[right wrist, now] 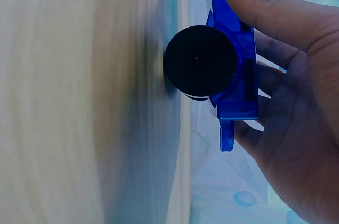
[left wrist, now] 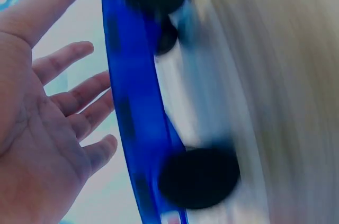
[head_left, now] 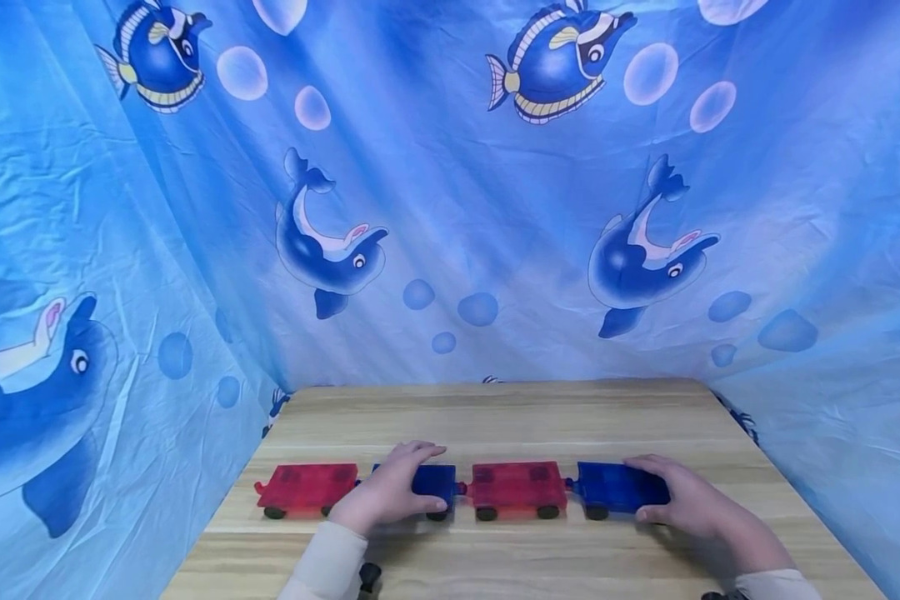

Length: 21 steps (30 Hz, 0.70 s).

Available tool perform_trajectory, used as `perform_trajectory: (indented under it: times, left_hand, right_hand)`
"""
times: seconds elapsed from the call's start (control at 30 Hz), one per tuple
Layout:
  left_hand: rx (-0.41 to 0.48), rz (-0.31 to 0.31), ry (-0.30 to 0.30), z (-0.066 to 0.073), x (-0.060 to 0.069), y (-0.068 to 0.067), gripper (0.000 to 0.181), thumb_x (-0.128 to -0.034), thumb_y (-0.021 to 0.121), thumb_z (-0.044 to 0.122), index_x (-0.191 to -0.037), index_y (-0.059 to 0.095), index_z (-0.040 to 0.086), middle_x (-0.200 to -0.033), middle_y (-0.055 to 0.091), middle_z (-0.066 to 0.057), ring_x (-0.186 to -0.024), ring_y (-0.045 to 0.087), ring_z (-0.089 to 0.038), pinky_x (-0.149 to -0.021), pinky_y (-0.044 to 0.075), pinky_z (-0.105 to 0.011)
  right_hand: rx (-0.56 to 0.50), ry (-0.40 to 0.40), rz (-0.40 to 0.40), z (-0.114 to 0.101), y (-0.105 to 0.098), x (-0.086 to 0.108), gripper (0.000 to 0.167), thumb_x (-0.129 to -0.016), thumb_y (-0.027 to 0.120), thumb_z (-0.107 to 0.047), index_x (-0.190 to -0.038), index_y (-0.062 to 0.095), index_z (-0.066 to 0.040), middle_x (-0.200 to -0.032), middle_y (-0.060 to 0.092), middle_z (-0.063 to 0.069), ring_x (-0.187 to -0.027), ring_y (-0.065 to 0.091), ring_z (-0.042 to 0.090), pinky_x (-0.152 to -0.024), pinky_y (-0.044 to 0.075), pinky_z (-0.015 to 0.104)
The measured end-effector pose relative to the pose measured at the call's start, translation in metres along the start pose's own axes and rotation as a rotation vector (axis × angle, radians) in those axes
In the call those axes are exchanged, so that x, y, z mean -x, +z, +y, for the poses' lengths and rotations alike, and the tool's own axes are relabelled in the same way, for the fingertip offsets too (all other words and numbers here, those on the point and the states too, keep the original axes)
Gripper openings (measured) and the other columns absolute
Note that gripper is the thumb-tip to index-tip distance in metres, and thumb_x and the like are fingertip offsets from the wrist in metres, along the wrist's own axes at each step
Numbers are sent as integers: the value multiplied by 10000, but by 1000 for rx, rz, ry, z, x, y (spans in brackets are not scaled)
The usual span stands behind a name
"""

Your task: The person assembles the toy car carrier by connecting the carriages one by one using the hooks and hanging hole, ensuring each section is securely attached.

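Red and blue translucent toy train cars with black wheels stand coupled in a row on the wooden table. From the left come a red car, a blue car, another red car and a second blue car. My left hand spans the left blue car; in the left wrist view its fingers are extended past the car's edge, with the thumb apart from it. At the row's right end, my right hand grips the second blue car, thumb on the near side and fingers behind.
The wooden table ends at a blue cloth backdrop printed with dolphins, fish and bubbles. Cloth also hangs along its left and right sides. Black wrist devices show at the sleeves.
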State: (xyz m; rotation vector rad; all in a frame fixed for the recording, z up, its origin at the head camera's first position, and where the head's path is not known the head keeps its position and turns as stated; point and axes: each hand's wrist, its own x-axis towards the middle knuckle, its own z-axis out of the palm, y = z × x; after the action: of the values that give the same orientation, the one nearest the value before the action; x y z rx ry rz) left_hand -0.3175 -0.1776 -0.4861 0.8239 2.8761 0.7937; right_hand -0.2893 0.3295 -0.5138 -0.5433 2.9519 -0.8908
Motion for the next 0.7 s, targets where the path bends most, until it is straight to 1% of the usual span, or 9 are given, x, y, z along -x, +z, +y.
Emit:
perform_trajectory:
  times: [0.1, 0.17, 0.3, 0.4, 0.53, 0.63, 0.7]
  left_hand:
    - [18, 23, -25, -14, 10, -9, 837, -845, 869, 491, -1557, 503, 246, -1562, 471, -55, -1475, 361, -418, -1087, 431, -644]
    - [18, 38, -36, -24, 17, -14, 868, -815, 892, 494, -1550, 513, 230, -1557, 477, -75, -1468, 364, -432, -1083, 427, -658]
    - [-20, 68, -58, -43, 31, -21, 928, -742, 947, 480, -1528, 538, 204, -1523, 512, -83, -1425, 407, -429, -1082, 436, -647]
    - [-46, 83, -87, -53, 40, -23, 946, -709, 978, 438, -1517, 552, 191, -1493, 537, -49, -1397, 429, -399, -1076, 454, -622]
    - [-54, 95, -130, -61, 48, -25, 915, -709, 991, 363, -1497, 575, 158, -1389, 598, -31, -1345, 475, -353, -1063, 474, -595]
    - [-65, 106, -151, -63, 51, -27, 860, -723, 985, 322, -1468, 600, 128, -1322, 633, -55, -1292, 539, -337, -1051, 487, -582]
    - [-72, 112, -157, -64, 52, -28, 828, -726, 983, 303, -1444, 619, 110, -1318, 642, -72, -1266, 571, -335, -1048, 492, -575]
  right_hand:
    - [2, -2, -1, 4, -1, 1, 814, -795, 912, -378, -1472, 589, -61, -1464, 558, 248, -1362, 461, 555, -1067, 388, 720]
    - [-2, 11, -2, 6, -2, 2, 811, -799, 910, -376, -1478, 586, -73, -1475, 552, 241, -1374, 453, 549, -1079, 383, 714]
    - [-11, 18, -14, 9, -6, 3, 817, -799, 908, -385, -1478, 582, -68, -1482, 540, 256, -1375, 440, 566, -1060, 392, 725]
    - [-13, 26, -22, 11, -8, 5, 814, -802, 905, -389, -1477, 583, -69, -1486, 535, 263, -1384, 422, 575, -1061, 386, 728]
    - [-15, 28, -18, 13, -12, 10, 808, -802, 906, -377, -1475, 584, -67, -1480, 539, 266, -1381, 421, 582, -1063, 380, 732]
    - [-15, 19, -8, 16, -15, 12, 803, -801, 906, -368, -1470, 585, -60, -1465, 549, 265, -1363, 442, 581, -1055, 389, 731]
    - [-15, 12, -8, 18, -16, 13, 798, -805, 902, -369, -1469, 584, -59, -1460, 554, 260, -1358, 451, 577, -1049, 396, 729]
